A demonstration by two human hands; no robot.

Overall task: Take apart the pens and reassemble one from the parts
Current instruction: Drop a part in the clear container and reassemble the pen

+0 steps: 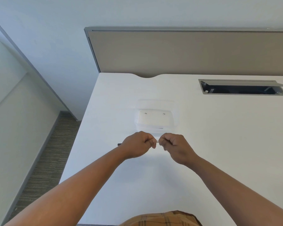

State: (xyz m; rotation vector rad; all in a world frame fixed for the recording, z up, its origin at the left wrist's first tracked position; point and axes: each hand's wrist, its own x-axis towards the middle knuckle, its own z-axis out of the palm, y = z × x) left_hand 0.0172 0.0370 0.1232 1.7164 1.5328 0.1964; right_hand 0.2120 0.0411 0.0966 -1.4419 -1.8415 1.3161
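Both my hands meet over the white desk (211, 144), just in front of a clear plastic tray (155, 119). My left hand (137, 145) and my right hand (175, 146) are each closed on one end of a pen (157, 141). Only a short pale stretch of the pen shows between my fingertips. A dark tip (119, 144) pokes out past the left side of my left hand. The rest of the pen is hidden inside my fists. The tray holds two tiny dark bits near its far wall and a thin dark piece near its front wall.
A grey cable hatch (242, 88) with its lid raised is set into the desk at the far right. A beige partition panel (186, 51) stands along the desk's back edge. The desk's left edge drops to carpeted floor (44, 160).
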